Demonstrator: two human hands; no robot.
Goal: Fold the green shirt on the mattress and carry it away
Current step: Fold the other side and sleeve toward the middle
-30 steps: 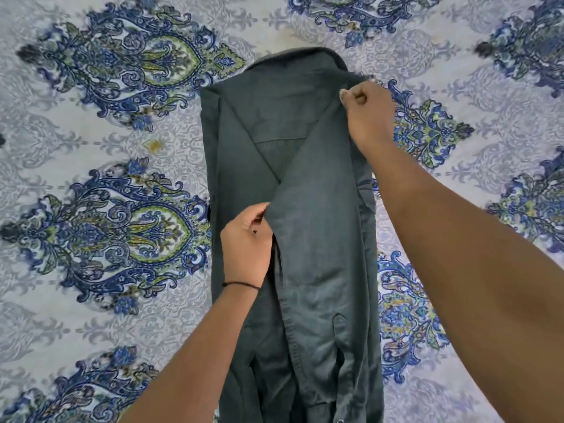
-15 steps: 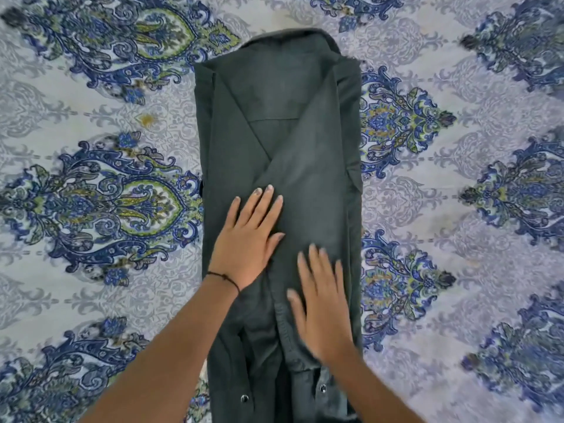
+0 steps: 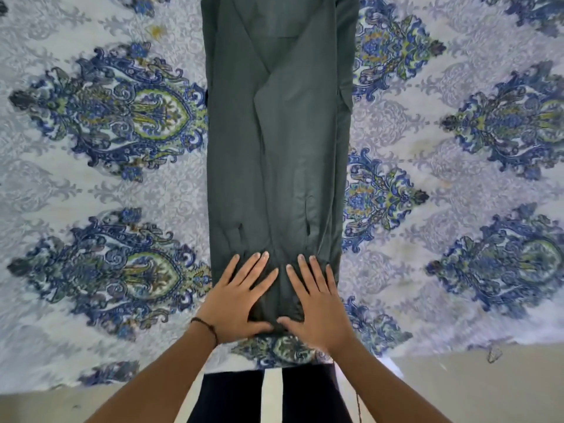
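Dark green cotton shirt (image 3: 277,141), already folded lengthwise into a long narrow strip, sides and sleeves turned in over the back, stretched straight ahead of the hands on a mattress under a white sheet printed with blue and green paisley medallions (image 3: 103,184). Far end of the strip out past the top of the view; near hem right under the palms, close to the mattress edge.

Left hand (image 3: 236,297) flat and spread on the hem, fingers pointing away, a thin dark cord bracelet (image 3: 206,326) at the wrist. Right hand (image 3: 317,300) just beside it, likewise flat and spread, thumbs almost meeting above the bottom edge. Neither hand clenched, neither grasping cloth; both simply pressing down, palms on fabric.

Step in hand, by the look of it: smoothing and flattening the lower end of the strip after the side folds. A few lengthwise creases beyond the fingertips, and some bunching of cloth between the two hands.

Next move, as a judgement: pinching the hem at both corners and bringing it up and away toward the collar end, in halves or thirds, with the edges kept aligned so the tucked sleeves do not slide out. Only then lifting the bundle off and carrying it away.

No containers in view; nothing to report inside any. Beyond the mattress edge, only pale bare floor (image 3: 457,389) and dark trousers (image 3: 308,395) below the wrists.
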